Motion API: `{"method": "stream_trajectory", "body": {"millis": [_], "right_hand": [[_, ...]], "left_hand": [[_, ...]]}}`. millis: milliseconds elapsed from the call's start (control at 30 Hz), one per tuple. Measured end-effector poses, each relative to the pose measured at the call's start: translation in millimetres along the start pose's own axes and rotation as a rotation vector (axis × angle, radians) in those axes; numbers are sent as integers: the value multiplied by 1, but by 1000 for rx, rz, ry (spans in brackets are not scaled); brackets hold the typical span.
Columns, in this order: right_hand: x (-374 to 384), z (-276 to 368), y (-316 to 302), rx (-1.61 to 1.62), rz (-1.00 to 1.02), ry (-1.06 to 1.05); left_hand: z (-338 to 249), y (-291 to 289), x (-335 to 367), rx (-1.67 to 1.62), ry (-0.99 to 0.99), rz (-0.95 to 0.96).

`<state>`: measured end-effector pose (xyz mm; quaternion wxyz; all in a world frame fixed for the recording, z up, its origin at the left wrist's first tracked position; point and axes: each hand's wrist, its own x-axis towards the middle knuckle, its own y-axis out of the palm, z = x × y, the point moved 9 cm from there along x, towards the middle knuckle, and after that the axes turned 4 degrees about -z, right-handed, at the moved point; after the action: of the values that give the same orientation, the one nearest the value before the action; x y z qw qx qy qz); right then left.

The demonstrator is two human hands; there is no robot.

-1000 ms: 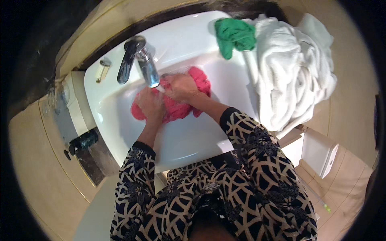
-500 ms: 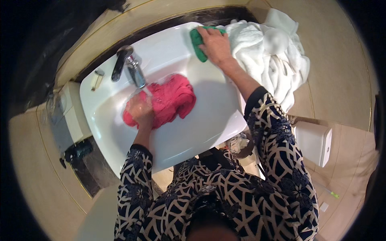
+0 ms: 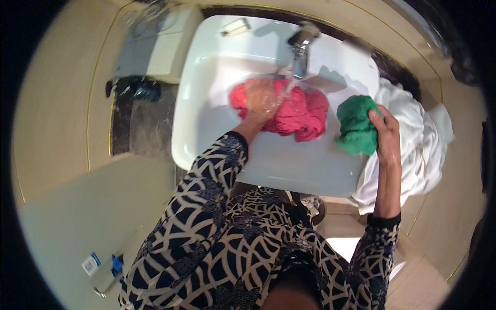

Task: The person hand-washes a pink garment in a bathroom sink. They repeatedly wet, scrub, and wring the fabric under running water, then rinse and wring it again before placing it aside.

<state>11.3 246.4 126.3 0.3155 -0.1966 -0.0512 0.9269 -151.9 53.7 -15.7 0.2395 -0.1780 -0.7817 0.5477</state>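
A bunched pinkish-red cloth (image 3: pixel 302 116) lies in the white washbasin (image 3: pixel 305 170), under water running from the metal tap (image 3: pixel 300 61). On the cloth's left part rests my left hand (image 3: pixel 261 101). It looks flat, palm down, though water and blur soften the fingers. My right hand (image 3: pixel 386 134) pinches a crumpled green cloth (image 3: pixel 357 124), thumb in front and the other fingers mostly hidden behind. That cloth hangs above the basin's right side.
A heap of white towels (image 3: pixel 413 142) lies against the basin's right side. A small pale bar-like object (image 3: pixel 236 27) sits on the rim at the back left. Beyond the left edge are a pale box (image 3: pixel 173 44) and a dark bottle (image 3: pixel 145 89).
My right hand has come off the basin's back right corner, bringing the green cloth toward me. My left hand stays on the pinkish-red cloth. The view has turned and shifted.
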Motion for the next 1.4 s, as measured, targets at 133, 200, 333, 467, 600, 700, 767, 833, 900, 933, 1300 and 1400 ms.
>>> {"method": "stream_trajectory", "body": {"millis": [133, 200, 333, 467, 600, 700, 767, 833, 900, 933, 1300, 1400], "right_hand": [[-21, 26, 77, 219, 207, 20], [-21, 42, 110, 272, 282, 9], [-8, 73, 185, 349, 272, -19], [10, 90, 240, 458, 296, -67], [27, 88, 274, 411, 339, -100], [24, 81, 290, 334, 354, -86], [19, 75, 308, 319, 441, -66], [1, 78, 326, 313, 508, -39], [-16, 81, 349, 332, 589, -41], [-19, 82, 358, 350, 610, -59], [-9, 44, 291, -365, 414, -529], [-10, -2, 184, -557, 96, -734]], "left_hand": [[2, 2, -2, -109, -7, -11], [6, 1, -8, -129, -30, -43], [2, -8, -14, -271, -35, -305], [3, -19, -9, -336, -46, -592], [7, -14, 2, -493, -127, -16], [14, -35, -3, -555, -311, 123], [17, -35, -2, -597, -275, -73], [22, -30, -6, -583, -261, -185], [23, -25, -13, -574, -255, -247], [19, -24, -12, -576, -239, -269], [8, -6, -14, -581, -108, -366], [11, -15, -13, -442, -55, -253]]}}
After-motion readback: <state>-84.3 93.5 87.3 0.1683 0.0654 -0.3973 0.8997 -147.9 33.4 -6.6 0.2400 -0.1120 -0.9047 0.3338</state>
